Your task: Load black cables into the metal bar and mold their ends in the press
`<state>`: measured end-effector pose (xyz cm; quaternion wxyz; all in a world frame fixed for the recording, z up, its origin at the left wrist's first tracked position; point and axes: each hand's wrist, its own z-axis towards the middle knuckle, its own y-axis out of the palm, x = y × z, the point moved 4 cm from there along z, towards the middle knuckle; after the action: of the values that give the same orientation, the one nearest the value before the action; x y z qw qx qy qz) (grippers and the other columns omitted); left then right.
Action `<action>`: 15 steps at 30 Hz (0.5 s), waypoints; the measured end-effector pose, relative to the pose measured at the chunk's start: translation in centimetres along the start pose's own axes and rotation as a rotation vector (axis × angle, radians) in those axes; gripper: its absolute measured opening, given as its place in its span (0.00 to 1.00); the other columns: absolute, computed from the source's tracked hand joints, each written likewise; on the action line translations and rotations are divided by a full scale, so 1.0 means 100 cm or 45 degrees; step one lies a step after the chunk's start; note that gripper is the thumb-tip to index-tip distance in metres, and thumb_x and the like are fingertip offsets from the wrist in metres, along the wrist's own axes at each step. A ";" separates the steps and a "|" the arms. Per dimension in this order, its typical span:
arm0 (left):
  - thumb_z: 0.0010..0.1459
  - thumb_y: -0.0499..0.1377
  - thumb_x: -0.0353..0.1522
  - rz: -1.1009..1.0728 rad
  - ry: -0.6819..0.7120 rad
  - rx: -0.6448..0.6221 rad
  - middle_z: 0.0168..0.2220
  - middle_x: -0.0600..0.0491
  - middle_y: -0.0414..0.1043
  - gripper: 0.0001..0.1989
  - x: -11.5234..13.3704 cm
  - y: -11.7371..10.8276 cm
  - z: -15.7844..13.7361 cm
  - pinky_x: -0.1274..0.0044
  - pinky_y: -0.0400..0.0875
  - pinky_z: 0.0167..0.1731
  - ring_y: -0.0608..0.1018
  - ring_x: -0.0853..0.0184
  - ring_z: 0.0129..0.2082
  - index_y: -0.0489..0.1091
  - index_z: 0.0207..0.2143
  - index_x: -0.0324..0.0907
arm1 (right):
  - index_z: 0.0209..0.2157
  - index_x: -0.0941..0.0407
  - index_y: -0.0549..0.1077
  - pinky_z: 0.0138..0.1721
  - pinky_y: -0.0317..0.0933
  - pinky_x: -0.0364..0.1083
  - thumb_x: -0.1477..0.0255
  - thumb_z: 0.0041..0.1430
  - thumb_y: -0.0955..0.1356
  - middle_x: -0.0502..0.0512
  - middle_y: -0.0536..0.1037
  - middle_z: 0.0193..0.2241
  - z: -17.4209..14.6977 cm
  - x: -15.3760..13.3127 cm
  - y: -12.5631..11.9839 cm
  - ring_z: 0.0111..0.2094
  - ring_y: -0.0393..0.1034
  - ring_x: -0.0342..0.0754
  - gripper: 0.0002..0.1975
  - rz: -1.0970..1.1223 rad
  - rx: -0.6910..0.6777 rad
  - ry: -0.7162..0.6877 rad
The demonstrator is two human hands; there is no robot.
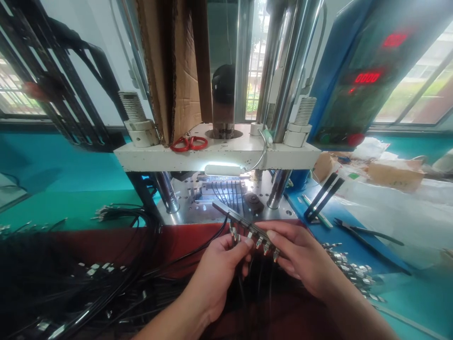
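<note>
A narrow dark metal bar (222, 208) slants across in front of the press, with several small silver connectors (266, 248) along its lower edge. Black cables hang down from these connectors. My right hand (302, 252) grips the bar's near right end, thumb on top and fingers beneath. At the middle of the bar, my left hand (219, 267) is closed in a pinch on one cable connector (249, 235), its thumb and forefinger partly covering it. Behind the bar, under the press's lit lamp (222, 169), several cables (226, 191) lie in a fixture on the metal bed (187, 203).
Red-handled scissors (189, 143) lie on the press's white plate (148, 158) beside cardboard (186, 89). Black cables (116, 274) heap at left. Pliers (368, 230) and loose connectors (354, 269) lie at right, below a blue control box (339, 80) with red digits.
</note>
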<state>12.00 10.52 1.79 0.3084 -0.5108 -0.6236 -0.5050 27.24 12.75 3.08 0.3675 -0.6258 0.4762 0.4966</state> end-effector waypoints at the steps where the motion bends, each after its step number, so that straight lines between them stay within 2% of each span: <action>1: 0.56 0.62 0.39 0.003 0.012 -0.006 0.25 0.56 0.65 0.13 0.000 0.000 0.000 0.80 0.58 0.23 0.64 0.75 0.22 0.68 0.29 0.37 | 0.52 0.48 0.73 0.17 0.49 0.37 0.60 0.60 0.67 0.51 0.75 0.31 0.000 0.000 0.000 0.26 0.67 0.41 0.19 -0.013 -0.011 -0.008; 4: 0.56 0.62 0.40 0.016 0.027 -0.020 0.24 0.57 0.64 0.14 -0.001 0.000 0.001 0.81 0.57 0.22 0.63 0.75 0.21 0.67 0.28 0.37 | 0.53 0.47 0.73 0.20 0.54 0.37 0.60 0.61 0.66 0.52 0.76 0.32 0.000 0.000 0.001 0.31 0.70 0.45 0.19 -0.059 -0.033 -0.004; 8: 0.56 0.61 0.40 0.030 0.023 -0.021 0.24 0.57 0.64 0.15 -0.003 -0.001 0.002 0.81 0.56 0.21 0.63 0.75 0.21 0.68 0.28 0.37 | 0.54 0.46 0.71 0.25 0.59 0.39 0.60 0.63 0.65 0.53 0.78 0.38 0.001 0.001 0.001 0.37 0.72 0.48 0.19 -0.129 -0.043 -0.001; 15: 0.56 0.61 0.39 0.055 0.018 -0.047 0.23 0.57 0.64 0.14 -0.003 -0.001 0.003 0.81 0.55 0.21 0.62 0.75 0.20 0.67 0.27 0.37 | 0.51 0.47 0.73 0.36 0.65 0.44 0.60 0.65 0.63 0.52 0.79 0.41 0.000 -0.001 0.003 0.41 0.72 0.50 0.17 -0.328 -0.083 -0.118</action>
<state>11.99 10.68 1.44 0.3143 -0.5260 -0.6008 -0.5134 26.93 12.68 3.20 0.4294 -0.6697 0.3582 0.4888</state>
